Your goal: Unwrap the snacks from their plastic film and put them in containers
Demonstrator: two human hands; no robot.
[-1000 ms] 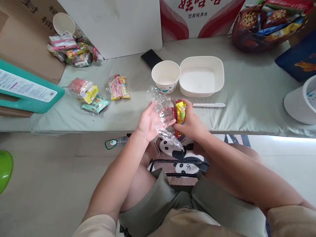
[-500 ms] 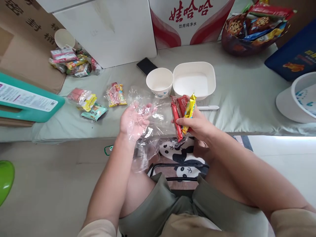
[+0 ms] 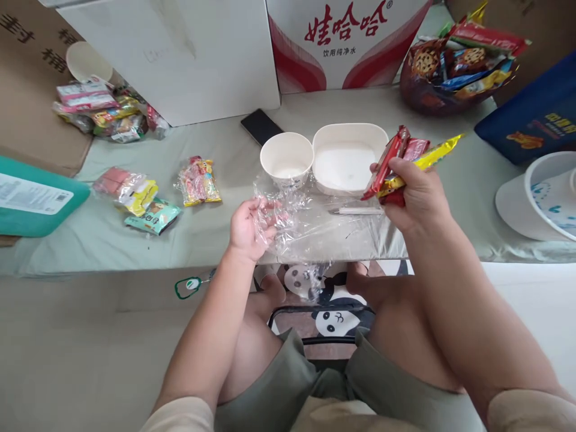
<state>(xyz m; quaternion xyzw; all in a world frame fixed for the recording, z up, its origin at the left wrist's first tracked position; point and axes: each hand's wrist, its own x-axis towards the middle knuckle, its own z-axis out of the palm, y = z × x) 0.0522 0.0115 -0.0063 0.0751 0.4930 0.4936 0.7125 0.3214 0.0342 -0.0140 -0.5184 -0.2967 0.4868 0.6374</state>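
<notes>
Left hand (image 3: 246, 228): fingers curled, pinching crinkled clear plastic bag (image 3: 310, 225) over the desk (image 3: 216, 225) edge. Right hand (image 3: 414, 195): fingers clamped around glossy red and yellow foil snack packets (image 3: 398, 159), beside the white rectangular tray (image 3: 346, 159).

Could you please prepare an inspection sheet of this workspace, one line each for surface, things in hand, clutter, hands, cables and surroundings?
Surface: table covered with a wrinkled pale green cloth.
Things in hand: clear plastic bag draped over the table edge; snack packets, red and yellow, in a bunch.
Clutter: paper bowl and white tray side by side, both look empty; white pen; black phone; small snack bags on the left; heap of snacks far right.
Hands: left hand grips the clear plastic bag; right hand grips the snack packets beside the white tray.
Cables: nothing seen.
Surroundings: white box and red-and-white carton behind.
</notes>
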